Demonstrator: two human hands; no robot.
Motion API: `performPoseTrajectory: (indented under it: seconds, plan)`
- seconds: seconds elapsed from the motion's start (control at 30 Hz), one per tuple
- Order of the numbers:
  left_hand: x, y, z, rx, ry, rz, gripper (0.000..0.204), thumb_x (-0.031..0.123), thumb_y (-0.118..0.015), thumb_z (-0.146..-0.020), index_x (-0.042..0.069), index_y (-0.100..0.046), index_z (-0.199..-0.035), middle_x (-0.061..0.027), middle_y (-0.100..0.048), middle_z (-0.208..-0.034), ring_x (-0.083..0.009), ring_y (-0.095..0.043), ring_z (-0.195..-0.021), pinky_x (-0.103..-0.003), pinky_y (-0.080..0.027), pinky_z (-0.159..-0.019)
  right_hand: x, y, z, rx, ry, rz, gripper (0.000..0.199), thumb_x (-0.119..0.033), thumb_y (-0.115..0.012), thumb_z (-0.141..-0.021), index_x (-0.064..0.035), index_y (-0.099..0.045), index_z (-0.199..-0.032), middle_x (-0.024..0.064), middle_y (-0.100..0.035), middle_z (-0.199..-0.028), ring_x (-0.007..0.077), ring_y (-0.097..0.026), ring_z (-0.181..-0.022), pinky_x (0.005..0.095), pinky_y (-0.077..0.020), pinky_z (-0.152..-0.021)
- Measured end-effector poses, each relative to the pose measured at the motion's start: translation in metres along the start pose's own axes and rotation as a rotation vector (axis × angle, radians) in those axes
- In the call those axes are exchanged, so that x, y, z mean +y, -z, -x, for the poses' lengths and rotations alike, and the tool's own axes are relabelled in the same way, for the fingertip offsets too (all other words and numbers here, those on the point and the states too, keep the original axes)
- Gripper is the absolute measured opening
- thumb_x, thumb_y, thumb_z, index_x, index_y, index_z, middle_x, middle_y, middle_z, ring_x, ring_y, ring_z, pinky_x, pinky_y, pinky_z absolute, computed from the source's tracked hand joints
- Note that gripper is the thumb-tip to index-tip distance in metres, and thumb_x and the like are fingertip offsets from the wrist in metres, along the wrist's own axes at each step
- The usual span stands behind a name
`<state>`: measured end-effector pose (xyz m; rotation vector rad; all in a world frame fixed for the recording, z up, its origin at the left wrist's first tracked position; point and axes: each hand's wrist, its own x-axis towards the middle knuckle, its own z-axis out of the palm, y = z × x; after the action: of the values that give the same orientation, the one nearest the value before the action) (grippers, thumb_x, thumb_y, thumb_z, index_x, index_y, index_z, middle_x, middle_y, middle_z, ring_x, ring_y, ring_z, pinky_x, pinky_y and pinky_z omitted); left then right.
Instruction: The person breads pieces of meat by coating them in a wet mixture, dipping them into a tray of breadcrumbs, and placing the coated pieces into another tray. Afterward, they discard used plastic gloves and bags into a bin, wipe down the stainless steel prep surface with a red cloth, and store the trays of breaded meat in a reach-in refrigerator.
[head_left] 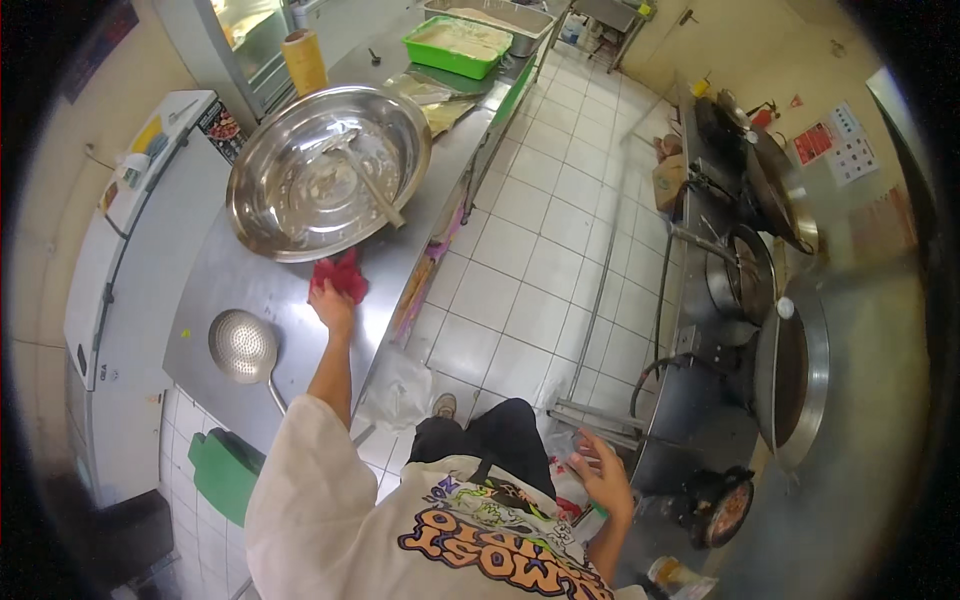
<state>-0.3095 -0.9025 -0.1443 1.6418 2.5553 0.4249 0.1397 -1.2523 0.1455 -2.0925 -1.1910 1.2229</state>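
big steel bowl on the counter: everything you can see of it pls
The steel bowl is wide, shallow and round, of shiny metal with a rolled rim, and sits upright on the steel counter near its front edge. Pale smears and residue coat the inside. A long-handled utensil lies in it, handle leaning toward the right rim. The red cloth under the left hand lies at the bowl's near edge; whether cloth and bowl touch cannot be told. A perforated skimmer lies apart, nearer the person.

commercial kitchen: steel counter (230, 290), huge mixing bowl (325, 170), woks (790, 370) on burners, tiled floor (540, 270).
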Motion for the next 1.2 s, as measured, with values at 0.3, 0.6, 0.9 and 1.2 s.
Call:
performPoseTrajectory:
  seconds: [0.3,0.6,0.9,1.2]
  plan:
    - [0.033,0.028,-0.018,0.096,0.350,0.127,0.036,0.024,-0.062,-0.079,-0.003,-0.063,-0.103,-0.0257,-0.068,-0.090,-0.0437,-0.066,-0.083,-0.050,-0.051,-0.076,-0.082,0.050,-0.242,-0.235,0.448,0.075,0.052,-0.033,-0.065,-0.091,-0.0057,-0.052,-0.134,0.0200,-0.062,-0.118,0.0305,-0.061,-0.109,0.0393,-0.0477,-0.092]
    - [0.070,0.047,-0.001,0.441,0.740,0.977,0.088,0.014,-0.084,-0.067,0.000,-0.025,-0.130,-0.0158,-0.049,-0.117,-0.0254,-0.052,-0.108,-0.041,-0.044,-0.097,-0.259,0.084,-0.504,-0.297,0.709,0.065,0.050,-0.030,-0.068,-0.089,-0.0050,-0.055,-0.130,0.0181,-0.065,-0.110,0.0287,-0.065,-0.098,0.0381,-0.0496,-0.087]
    - [0.249,0.239,-0.040,1.397,0.586,0.249,0.043,0.016,-0.077,-0.084,0.000,-0.045,-0.109,-0.0168,-0.060,-0.092,-0.0268,-0.060,-0.088,-0.038,-0.052,-0.079,-0.340,0.005,-0.800,-0.085,0.835,0.117,0.045,-0.020,-0.069,-0.084,-0.0037,-0.057,-0.124,0.0161,-0.065,-0.112,0.0303,-0.062,-0.104,0.0412,-0.0487,-0.088]
    - [0.505,0.176,-0.214,0.384,-0.220,1.093,0.042,-0.001,-0.069,-0.080,0.003,-0.043,-0.112,-0.0139,-0.058,-0.091,-0.0219,-0.058,-0.080,-0.035,-0.048,-0.075,-0.340,-0.047,-0.991,-0.097,1.150,0.820,0.039,-0.019,-0.062,-0.088,-0.0034,-0.054,-0.123,0.0181,-0.056,-0.110,0.0375,-0.050,-0.106,0.0504,-0.0386,-0.088]
